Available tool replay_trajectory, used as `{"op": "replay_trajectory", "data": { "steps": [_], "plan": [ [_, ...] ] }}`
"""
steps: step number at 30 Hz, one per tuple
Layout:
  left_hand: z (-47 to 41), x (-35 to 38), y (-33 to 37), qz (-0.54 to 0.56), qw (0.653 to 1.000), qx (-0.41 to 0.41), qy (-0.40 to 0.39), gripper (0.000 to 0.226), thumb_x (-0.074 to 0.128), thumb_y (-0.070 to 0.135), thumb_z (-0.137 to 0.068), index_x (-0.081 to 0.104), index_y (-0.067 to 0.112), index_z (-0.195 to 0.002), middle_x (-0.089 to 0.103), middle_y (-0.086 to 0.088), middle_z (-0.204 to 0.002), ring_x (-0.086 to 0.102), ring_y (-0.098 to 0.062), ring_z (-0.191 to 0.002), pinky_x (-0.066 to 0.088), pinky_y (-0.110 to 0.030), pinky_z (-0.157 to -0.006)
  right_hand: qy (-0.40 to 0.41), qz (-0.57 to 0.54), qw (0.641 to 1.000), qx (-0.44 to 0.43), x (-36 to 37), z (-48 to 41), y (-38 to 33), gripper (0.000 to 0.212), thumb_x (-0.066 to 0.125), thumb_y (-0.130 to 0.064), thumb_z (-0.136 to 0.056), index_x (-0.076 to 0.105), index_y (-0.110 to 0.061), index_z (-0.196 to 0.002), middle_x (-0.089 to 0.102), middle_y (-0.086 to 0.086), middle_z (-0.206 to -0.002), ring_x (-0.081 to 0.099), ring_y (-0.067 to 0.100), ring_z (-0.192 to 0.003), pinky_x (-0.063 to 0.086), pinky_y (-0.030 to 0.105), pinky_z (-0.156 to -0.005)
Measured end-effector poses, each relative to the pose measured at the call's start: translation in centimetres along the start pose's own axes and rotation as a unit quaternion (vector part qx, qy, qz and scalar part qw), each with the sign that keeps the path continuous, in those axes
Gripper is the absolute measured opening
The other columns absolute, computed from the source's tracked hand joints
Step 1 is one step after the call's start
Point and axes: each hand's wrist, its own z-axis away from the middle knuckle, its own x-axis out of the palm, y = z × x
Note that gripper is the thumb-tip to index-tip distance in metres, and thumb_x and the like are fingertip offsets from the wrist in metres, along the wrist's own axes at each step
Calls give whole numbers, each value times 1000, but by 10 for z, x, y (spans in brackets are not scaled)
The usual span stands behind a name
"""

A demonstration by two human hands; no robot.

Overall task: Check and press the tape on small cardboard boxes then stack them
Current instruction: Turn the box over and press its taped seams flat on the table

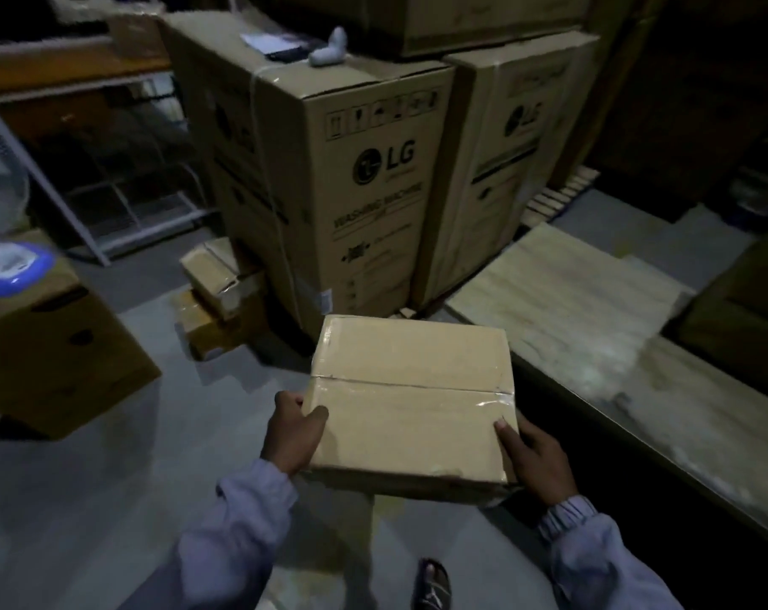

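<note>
A small brown cardboard box (411,389) is held in the air in front of me, its top sealed with clear tape along the middle seam. My left hand (295,433) grips its left side with the thumb on top. Gripping the right side is my right hand (536,460), thumb laid on the top near the tape end. Two other small taped boxes (217,297) lie stacked on the floor beside the big cartons, the upper one tilted.
Two tall washing-machine cartons (329,178) stand straight ahead. A larger brown box (52,345) sits on the floor at left, with a fan's blue base on it. Flat cardboard sheets (567,292) lie at right. My sandalled foot (430,583) shows below.
</note>
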Motion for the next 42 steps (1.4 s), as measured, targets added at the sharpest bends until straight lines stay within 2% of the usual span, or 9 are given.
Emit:
{"op": "replay_trajectory", "data": {
  "steps": [6,10,14,18,25,31,34,37,42],
  "plan": [
    [-5,56,56,-31,997,37,-63,31,58,19,-89,44,18,-117,56,-6,-107,56,-24,-97,48,-40,-82,71,-47,996,24,-57,0,21,35,61,-29,-94,63,-19,-127,69,1,-107,63,15,-95,45,27,-81],
    [-15,106,88,-50,993,51,-89,32,59,17,-83,53,15,-115,64,-19,-106,62,-32,-92,52,-52,-86,113,-80,989,49,-95,-9,38,37,61,-31,-94,62,-21,-129,70,0,-109,63,14,-98,45,26,-84],
    [-24,160,119,-59,988,72,-120,30,59,15,-82,54,13,-112,65,-19,-100,63,-31,-86,53,-43,-73,155,-106,981,57,-138,-26,51,33,61,-30,-94,65,-21,-125,72,-4,-101,64,11,-93,49,27,-83],
    [-30,214,144,-71,985,84,-130,44,59,28,-67,53,14,-108,65,-18,-99,63,-29,-86,54,-47,-81,188,-109,974,65,-174,-41,64,26,61,-27,-94,70,-20,-118,73,-2,-99,64,11,-90,47,25,-78],
    [-25,296,192,-93,974,138,-151,19,58,12,-87,52,22,-102,57,2,-91,57,-19,-86,49,-42,-88,231,-129,958,107,-224,-68,98,29,59,-29,-94,67,-25,-122,72,-2,-103,66,18,-100,52,40,-93],
    [-72,336,216,-124,966,145,-175,29,59,16,-86,53,9,-113,60,-10,-101,58,-26,-92,51,-44,-88,248,-123,954,119,-237,-107,93,29,56,-24,-96,66,-22,-123,70,4,-101,64,21,-93,53,40,-88],
    [-114,358,228,-140,962,143,-183,43,58,26,-75,54,6,-113,63,-18,-105,60,-34,-93,51,-45,-85,265,-115,949,130,-237,-136,91,30,57,-27,-95,66,-22,-124,70,3,-105,64,22,-97,52,40,-90],
    [-149,378,243,-155,960,139,-187,39,60,24,-79,53,11,-115,61,-13,-105,58,-32,-93,50,-41,-86,279,-107,944,141,-234,-162,80,28,56,-27,-96,66,-23,-122,68,2,-102,63,22,-96,50,32,-84],
    [-204,403,260,-160,952,141,-218,30,59,23,-81,57,8,-106,64,-11,-98,59,-25,-81,43,-30,-66,290,-74,941,156,-227,-203,70,30,56,-30,-96,64,-27,-125,71,2,-104,65,20,-97,52,35,-87]
  ]
}}
